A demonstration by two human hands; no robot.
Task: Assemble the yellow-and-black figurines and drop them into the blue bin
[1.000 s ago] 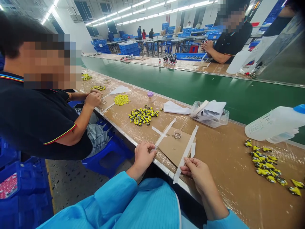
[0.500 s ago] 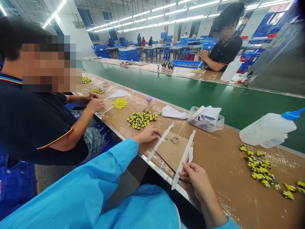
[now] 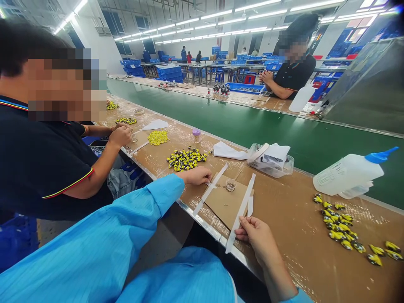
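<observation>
White long strip (image 3: 241, 210) pinched near its lower end by right hand (image 3: 256, 236); fingers (image 3: 243, 229) closed on it, thumb against forefinger. Rest of strip running up and away from the fingers across cardboard sheet (image 3: 224, 204). Left hand (image 3: 197, 174) stretched forward and curled, fingertips (image 3: 206, 182) at upper part of second strip (image 3: 208, 191); touching it, actual grip not discernible. Small clear cup (image 3: 230, 185) just right of left fingers, between the two strips. Short white piece (image 3: 250, 206) just beyond right fingers, beside the long strip. Heap of yellow-and-black figures (image 3: 186, 158) just beyond left fingers; loose scatter of figures (image 3: 339, 223) well right of right fingers, squeeze bottle (image 3: 349, 173) beyond that. All on brown table (image 3: 293, 219).
</observation>
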